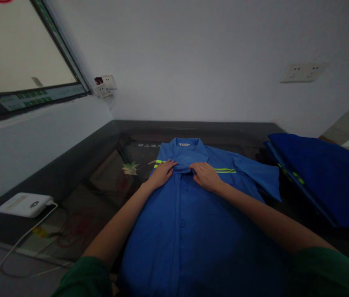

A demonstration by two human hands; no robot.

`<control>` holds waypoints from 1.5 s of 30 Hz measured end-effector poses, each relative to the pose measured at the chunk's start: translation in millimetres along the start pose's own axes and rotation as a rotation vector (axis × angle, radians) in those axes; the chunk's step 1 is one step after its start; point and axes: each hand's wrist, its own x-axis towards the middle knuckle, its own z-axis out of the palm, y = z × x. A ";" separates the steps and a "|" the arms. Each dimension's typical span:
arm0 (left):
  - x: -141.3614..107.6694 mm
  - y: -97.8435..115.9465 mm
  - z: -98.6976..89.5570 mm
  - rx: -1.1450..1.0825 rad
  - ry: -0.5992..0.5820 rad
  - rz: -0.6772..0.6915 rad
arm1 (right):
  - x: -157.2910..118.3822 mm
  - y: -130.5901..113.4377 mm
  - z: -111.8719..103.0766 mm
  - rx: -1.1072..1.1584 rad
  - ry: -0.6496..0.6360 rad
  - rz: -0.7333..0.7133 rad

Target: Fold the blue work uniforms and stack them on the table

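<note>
A blue short-sleeved work shirt (pixel 205 231) with yellow-green stripes lies front up on the dark table, its collar (pixel 189 156) toward the wall. The button placket runs down its middle, and one sleeve spreads to the right. My left hand (pixel 162 172) rests on the shirt's chest at the left of the collar, fingers stretched out toward the placket top. On the other side, my right hand (pixel 207 176) has its fingers bent over the cloth edge just below the collar, thumb underneath, gripping the shirt. The left sleeve area is partly hidden behind my left hand.
Folded darker blue garments (pixel 322 177) are stacked at the right of the table (pixel 100 165). A white device (pixel 26 205) with a white cable lies at the left edge. Wall sockets (pixel 304 72) and a window (pixel 22 49) are beyond.
</note>
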 end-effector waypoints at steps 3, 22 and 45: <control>0.4 2.0 -1.7 0.028 -0.034 0.010 | -1.3 4.2 -5.9 0.067 0.017 0.065; -3.7 -0.9 -3.4 -0.189 0.197 0.049 | 37.9 -38.2 17.0 -0.201 -0.052 -0.086; 0.6 -10.5 -8.1 -0.415 0.046 0.323 | 13.6 -47.8 15.5 0.126 -0.062 0.183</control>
